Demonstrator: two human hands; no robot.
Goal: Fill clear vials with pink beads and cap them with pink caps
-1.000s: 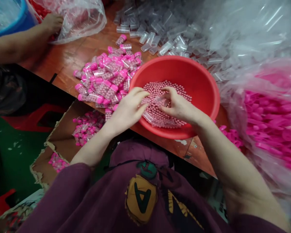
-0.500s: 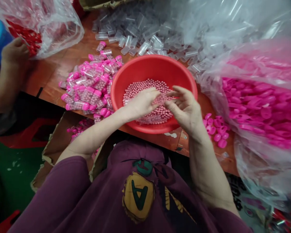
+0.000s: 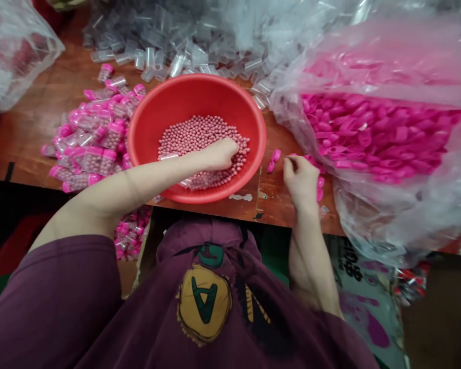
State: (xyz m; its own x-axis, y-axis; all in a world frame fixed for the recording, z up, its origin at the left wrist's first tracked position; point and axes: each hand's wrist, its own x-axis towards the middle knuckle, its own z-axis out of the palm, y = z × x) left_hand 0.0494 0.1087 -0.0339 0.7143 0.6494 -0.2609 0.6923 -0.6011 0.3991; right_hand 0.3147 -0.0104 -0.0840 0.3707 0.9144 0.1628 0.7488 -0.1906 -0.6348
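A red plastic bowl (image 3: 197, 87) holds small pink beads (image 3: 192, 133) and some clear tubes (image 3: 194, 182) lying among them. Inside it, my left hand (image 3: 225, 154) is closed and reaches down at the right side of the beads; its fingertips and whatever they grip are hidden. My right hand (image 3: 301, 179) is over the table to the right of the bowl, its fingers curled in a pinch. Loose pink caps (image 3: 320, 187) lie beside and behind it, and a separate pair of pink caps (image 3: 273, 160) lies between that hand and the bowl.
Bead-filled tubes with pink caps (image 3: 94, 136) are heaped left of the bowl. Clear tubes (image 3: 176, 64) pile up behind it. A plastic bag of pink caps (image 3: 380, 136) stands at right. More filled tubes (image 3: 132, 230) sit in a box below the table edge (image 3: 215, 207).
My hands have parted. The left has closed and stayed in the bowl; the right has left the bowl for the loose caps. The view has shifted right.
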